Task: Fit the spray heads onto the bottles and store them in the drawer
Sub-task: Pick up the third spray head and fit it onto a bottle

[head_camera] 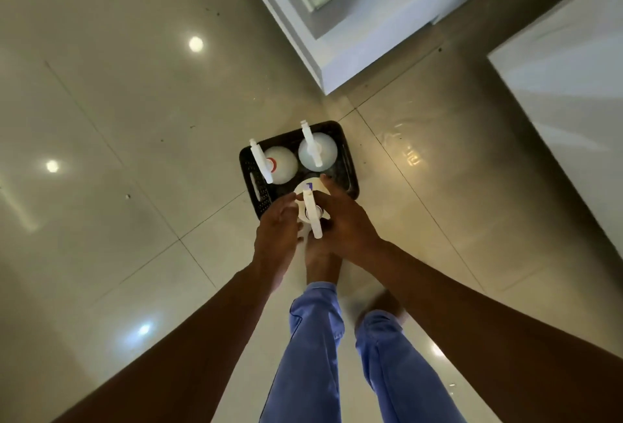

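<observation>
A black perforated basket [251, 168] stands on the tiled floor below me. Two white bottles stand in it, each with a white spray head fitted: one with a red collar [281, 164] at the left and one [317, 152] at the right. A third white bottle [308, 191] sits at the basket's near edge with a white spray head [312, 215] on top. My left hand [274, 232] holds this bottle's left side. My right hand [344, 220] grips its right side and the base of the spray head.
A white cabinet or door frame [337, 35] rises beyond the basket, and a white unit [566, 102] stands at the right. My legs in blue trousers and bare feet [323, 264] are just behind the basket. The glossy floor reflects ceiling lights.
</observation>
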